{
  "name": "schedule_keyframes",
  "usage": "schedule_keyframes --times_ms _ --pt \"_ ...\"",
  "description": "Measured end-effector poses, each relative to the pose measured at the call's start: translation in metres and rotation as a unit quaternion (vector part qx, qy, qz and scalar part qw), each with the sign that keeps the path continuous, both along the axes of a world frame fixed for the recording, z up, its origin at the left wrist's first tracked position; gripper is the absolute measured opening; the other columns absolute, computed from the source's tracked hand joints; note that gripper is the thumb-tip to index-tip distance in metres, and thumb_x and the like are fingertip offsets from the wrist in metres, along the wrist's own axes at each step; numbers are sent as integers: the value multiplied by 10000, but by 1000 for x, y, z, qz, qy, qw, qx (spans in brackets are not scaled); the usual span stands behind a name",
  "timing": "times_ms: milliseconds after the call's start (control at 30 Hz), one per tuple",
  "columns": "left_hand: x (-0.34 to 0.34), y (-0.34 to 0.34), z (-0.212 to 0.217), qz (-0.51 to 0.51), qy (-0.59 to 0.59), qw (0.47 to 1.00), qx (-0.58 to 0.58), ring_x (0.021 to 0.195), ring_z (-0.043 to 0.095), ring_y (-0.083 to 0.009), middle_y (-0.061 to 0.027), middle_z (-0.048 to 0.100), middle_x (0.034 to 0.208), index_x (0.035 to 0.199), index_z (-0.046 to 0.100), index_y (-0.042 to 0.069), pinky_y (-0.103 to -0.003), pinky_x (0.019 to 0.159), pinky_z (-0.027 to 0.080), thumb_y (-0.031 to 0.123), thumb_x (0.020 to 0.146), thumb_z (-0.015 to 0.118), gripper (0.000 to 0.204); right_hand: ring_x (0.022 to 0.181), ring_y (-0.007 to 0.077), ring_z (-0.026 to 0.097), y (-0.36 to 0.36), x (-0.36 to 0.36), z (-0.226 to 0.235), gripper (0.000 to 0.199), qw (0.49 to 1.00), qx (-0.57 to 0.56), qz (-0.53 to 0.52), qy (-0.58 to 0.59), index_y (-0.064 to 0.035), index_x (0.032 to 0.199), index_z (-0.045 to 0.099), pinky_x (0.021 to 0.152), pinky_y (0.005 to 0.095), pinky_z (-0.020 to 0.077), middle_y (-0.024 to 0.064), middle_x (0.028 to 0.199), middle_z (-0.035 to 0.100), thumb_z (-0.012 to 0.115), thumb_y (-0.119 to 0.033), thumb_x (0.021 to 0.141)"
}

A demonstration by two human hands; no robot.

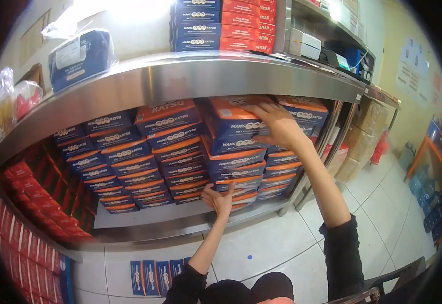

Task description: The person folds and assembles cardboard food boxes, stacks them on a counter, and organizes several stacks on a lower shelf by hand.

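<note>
A stack of blue and orange cardboard boxes (234, 165) stands at the front of the shelf under a steel counter, jutting out a little from its neighbours. My right hand (276, 124) rests on the upper box (231, 125), fingers over its orange top and thumb against the blue front. Low on the same stack, my left hand (220, 200) grips the corner of the bottom boxes, thumb up along the front and fingers bent round the side. Some of its fingertips are hidden.
The steel counter (180, 78) overhangs the stacks. Red boxes (33, 190) fill the left side. More blue boxes (150, 278) lie on the tiled floor. Metal legs (327, 137) stand to the right, with brown cartons (360, 142) beyond. A wrapped blue pack (81, 63) sits on top.
</note>
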State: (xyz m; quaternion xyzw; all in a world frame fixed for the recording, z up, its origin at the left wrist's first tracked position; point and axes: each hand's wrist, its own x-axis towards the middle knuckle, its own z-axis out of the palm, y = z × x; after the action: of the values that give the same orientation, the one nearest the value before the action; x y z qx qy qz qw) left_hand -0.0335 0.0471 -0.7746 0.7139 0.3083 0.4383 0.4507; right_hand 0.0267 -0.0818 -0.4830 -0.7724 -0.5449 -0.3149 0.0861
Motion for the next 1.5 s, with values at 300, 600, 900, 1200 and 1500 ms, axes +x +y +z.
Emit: schedule_keyframes --times_ms 300,600,900,1200,1500 --pt "-10 25 57 35 -280 954 102 1235 287 -400 -244 362 1225 1237 349 6 -492 1045 234 423 722 750 775 1268 316 354 11 9 -9 803 988 26 -88 -120 -247 1322 397 1039 646 171 105 1293 452 784 -319 622" --pt "21 42 107 -132 -200 950 201 1317 280 -350 -223 296 1402 1408 185 -8 -408 1090 214 299 871 600 745 1356 335 240 -30 -4 -42 746 972 148 -152 -100 -299 1359 401 1043 638 156 105 1411 349 732 -239 693" --pt "-13 57 122 197 -356 869 281 1345 84 -454 -295 106 1433 1409 192 20 -565 1061 154 353 818 671 830 1361 357 216 -33 -10 -69 723 978 153 -119 -74 -330 1333 436 1044 635 153 99 1452 295 697 -156 683" --pt "-23 139 153 169 -37 884 434 1335 128 -464 -219 126 1480 1435 265 156 -597 1052 149 466 778 668 831 1362 368 201 13 -34 -69 673 983 162 -35 -81 -333 1299 483 1050 639 137 88 1460 291 701 -157 687" --pt "-8 181 152 87 90 845 519 1370 93 -438 -171 75 1517 1445 251 307 -626 1063 115 492 758 659 820 1336 376 256 42 -30 -61 694 983 151 -52 -86 -323 1282 499 1048 633 173 91 1437 327 730 -148 651"
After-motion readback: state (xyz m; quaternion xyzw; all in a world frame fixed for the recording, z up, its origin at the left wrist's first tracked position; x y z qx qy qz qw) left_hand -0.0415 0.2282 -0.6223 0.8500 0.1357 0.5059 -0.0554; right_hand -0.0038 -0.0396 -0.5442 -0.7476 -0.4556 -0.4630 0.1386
